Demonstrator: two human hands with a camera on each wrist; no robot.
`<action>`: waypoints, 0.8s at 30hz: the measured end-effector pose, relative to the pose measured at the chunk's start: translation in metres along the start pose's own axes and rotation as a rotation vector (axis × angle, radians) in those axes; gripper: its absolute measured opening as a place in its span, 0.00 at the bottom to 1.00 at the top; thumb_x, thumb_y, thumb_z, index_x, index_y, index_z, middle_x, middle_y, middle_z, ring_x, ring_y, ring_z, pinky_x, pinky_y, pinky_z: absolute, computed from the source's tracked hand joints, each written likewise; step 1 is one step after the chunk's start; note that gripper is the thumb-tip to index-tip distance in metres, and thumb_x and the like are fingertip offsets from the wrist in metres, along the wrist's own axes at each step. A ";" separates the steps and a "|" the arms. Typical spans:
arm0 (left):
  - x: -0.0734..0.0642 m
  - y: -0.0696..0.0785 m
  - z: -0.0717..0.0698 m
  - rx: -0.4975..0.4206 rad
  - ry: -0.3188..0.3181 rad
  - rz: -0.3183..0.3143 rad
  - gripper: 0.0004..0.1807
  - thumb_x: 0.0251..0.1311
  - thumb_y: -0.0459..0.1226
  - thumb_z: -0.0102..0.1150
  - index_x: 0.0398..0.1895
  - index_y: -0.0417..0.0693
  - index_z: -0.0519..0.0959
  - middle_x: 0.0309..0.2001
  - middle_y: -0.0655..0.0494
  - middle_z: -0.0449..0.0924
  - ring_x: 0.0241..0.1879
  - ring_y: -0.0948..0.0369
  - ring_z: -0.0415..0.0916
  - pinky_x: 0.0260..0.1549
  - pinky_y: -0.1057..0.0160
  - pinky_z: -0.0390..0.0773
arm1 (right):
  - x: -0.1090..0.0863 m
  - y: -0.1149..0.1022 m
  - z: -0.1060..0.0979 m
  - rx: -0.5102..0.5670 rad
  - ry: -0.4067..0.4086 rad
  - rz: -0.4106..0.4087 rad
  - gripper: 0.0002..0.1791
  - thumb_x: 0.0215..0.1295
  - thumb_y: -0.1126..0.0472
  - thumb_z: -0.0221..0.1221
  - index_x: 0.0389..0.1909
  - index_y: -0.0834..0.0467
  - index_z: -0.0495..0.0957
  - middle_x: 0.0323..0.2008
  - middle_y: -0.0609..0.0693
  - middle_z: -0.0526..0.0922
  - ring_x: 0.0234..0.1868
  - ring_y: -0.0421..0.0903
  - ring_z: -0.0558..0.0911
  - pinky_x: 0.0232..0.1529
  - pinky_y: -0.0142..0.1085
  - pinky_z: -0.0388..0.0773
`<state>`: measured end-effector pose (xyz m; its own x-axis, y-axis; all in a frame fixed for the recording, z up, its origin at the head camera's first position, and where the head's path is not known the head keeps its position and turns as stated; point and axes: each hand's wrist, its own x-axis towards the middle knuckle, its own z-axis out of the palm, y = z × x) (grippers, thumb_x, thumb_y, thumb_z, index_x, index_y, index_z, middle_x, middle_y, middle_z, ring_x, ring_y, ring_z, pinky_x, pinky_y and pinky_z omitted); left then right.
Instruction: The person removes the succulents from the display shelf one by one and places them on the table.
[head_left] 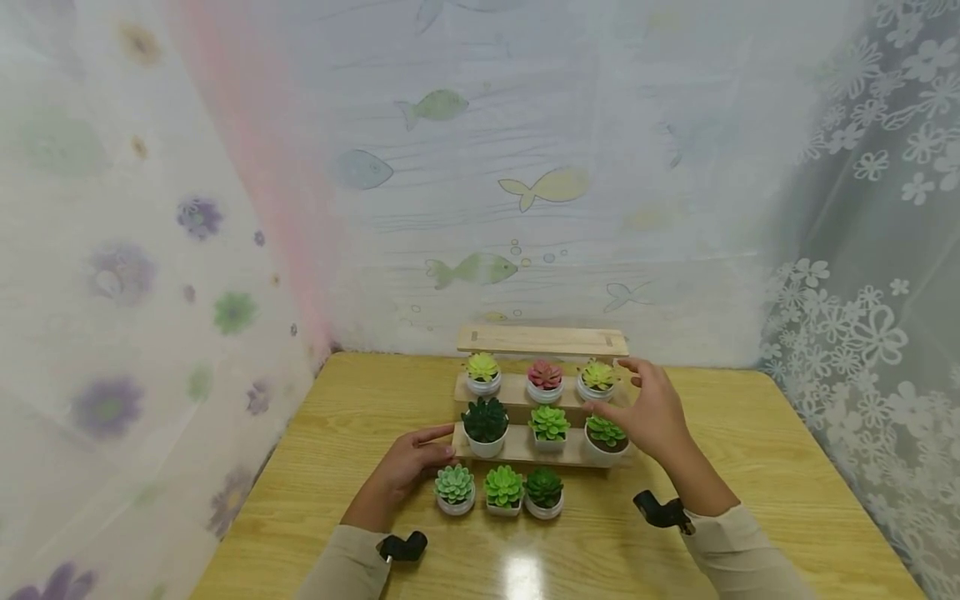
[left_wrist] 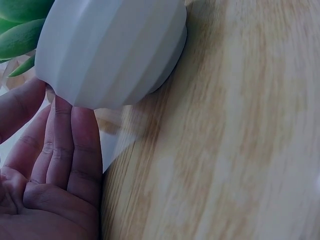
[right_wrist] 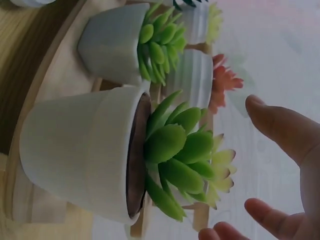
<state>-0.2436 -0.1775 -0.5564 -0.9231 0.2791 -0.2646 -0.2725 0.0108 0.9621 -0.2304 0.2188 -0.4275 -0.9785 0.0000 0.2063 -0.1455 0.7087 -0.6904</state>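
A three-tier wooden plant stand (head_left: 517, 450) holds small potted succulents on its lower two boards. Near the stand's left end, my left hand (head_left: 408, 462) pinches the bottom board between thumb and fingers; in the left wrist view a white ribbed pot (left_wrist: 115, 50) hides the fingertips. My right hand (head_left: 652, 408) hovers at the right end, thumb and fingers spread with nothing between them. Closest to it are a green succulent in a round white pot (right_wrist: 75, 150) on the bottom board and a yellow succulent (head_left: 598, 377) on the middle board. A red succulent (head_left: 544, 377) sits mid-row.
Three more potted succulents stand on the table in front of the stand: a pale green one (head_left: 454, 487), a bright green one (head_left: 503, 488) and a dark green one (head_left: 544, 490). The top board (head_left: 542, 340) is bare. Behind the wooden table (head_left: 315, 500) hangs a fish-print curtain (head_left: 465, 200).
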 end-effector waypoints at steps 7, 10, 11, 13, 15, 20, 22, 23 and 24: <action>0.000 -0.001 -0.001 -0.008 0.004 -0.001 0.32 0.68 0.37 0.66 0.75 0.44 0.71 0.49 0.46 0.89 0.46 0.57 0.88 0.49 0.59 0.85 | 0.014 0.005 -0.003 0.039 -0.084 0.074 0.54 0.59 0.41 0.74 0.78 0.60 0.59 0.74 0.67 0.64 0.71 0.69 0.69 0.59 0.63 0.76; 0.000 -0.002 -0.001 -0.012 0.004 -0.002 0.32 0.68 0.37 0.66 0.75 0.44 0.71 0.50 0.46 0.89 0.46 0.57 0.88 0.49 0.59 0.85 | 0.019 0.006 -0.003 0.051 -0.127 0.098 0.55 0.59 0.42 0.74 0.79 0.61 0.57 0.75 0.67 0.63 0.71 0.69 0.69 0.60 0.62 0.76; 0.000 -0.002 0.000 -0.013 0.003 -0.003 0.32 0.68 0.37 0.66 0.75 0.44 0.71 0.50 0.46 0.89 0.46 0.57 0.88 0.49 0.59 0.85 | 0.020 0.006 -0.003 0.055 -0.138 0.107 0.55 0.60 0.43 0.74 0.79 0.61 0.57 0.75 0.68 0.63 0.72 0.69 0.69 0.60 0.62 0.76; 0.000 -0.002 0.000 -0.014 0.002 -0.003 0.32 0.68 0.36 0.66 0.75 0.43 0.71 0.50 0.46 0.89 0.46 0.58 0.88 0.49 0.59 0.85 | 0.022 0.006 -0.003 0.058 -0.158 0.125 0.55 0.60 0.43 0.74 0.80 0.61 0.56 0.75 0.68 0.63 0.72 0.68 0.69 0.60 0.62 0.76; 0.000 -0.002 0.000 -0.017 0.001 -0.003 0.32 0.68 0.36 0.66 0.75 0.43 0.71 0.49 0.47 0.89 0.46 0.58 0.89 0.49 0.60 0.85 | 0.025 0.007 -0.002 0.061 -0.173 0.142 0.55 0.60 0.43 0.74 0.79 0.62 0.56 0.74 0.67 0.64 0.71 0.68 0.69 0.60 0.61 0.77; 0.000 -0.003 0.000 -0.018 0.003 -0.001 0.32 0.68 0.36 0.66 0.75 0.42 0.71 0.49 0.47 0.89 0.46 0.58 0.88 0.48 0.60 0.85 | 0.028 0.008 0.001 0.078 -0.195 0.169 0.56 0.58 0.41 0.74 0.78 0.63 0.57 0.73 0.66 0.66 0.70 0.67 0.71 0.60 0.60 0.78; 0.000 -0.003 0.000 -0.020 0.003 0.001 0.32 0.68 0.35 0.66 0.75 0.42 0.70 0.49 0.46 0.89 0.46 0.58 0.88 0.48 0.60 0.85 | 0.029 0.009 0.002 0.088 -0.203 0.173 0.56 0.58 0.40 0.74 0.78 0.63 0.58 0.73 0.66 0.67 0.70 0.66 0.71 0.60 0.59 0.78; 0.000 -0.003 0.000 -0.020 0.002 0.002 0.32 0.68 0.35 0.65 0.75 0.42 0.70 0.49 0.46 0.89 0.46 0.58 0.89 0.48 0.60 0.85 | 0.030 0.010 0.003 0.093 -0.206 0.175 0.56 0.58 0.40 0.74 0.78 0.64 0.58 0.73 0.66 0.67 0.69 0.66 0.72 0.60 0.59 0.78; 0.000 -0.003 0.000 -0.020 0.002 0.003 0.32 0.68 0.35 0.65 0.75 0.42 0.70 0.49 0.46 0.89 0.46 0.58 0.89 0.48 0.60 0.85 | 0.030 0.011 0.004 0.097 -0.209 0.178 0.56 0.58 0.40 0.74 0.78 0.64 0.58 0.73 0.66 0.67 0.69 0.66 0.72 0.59 0.58 0.78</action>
<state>-0.2426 -0.1778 -0.5589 -0.9243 0.2775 -0.2619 -0.2752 -0.0094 0.9613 -0.2621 0.2235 -0.4313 -0.9973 -0.0343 -0.0643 0.0276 0.6399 -0.7679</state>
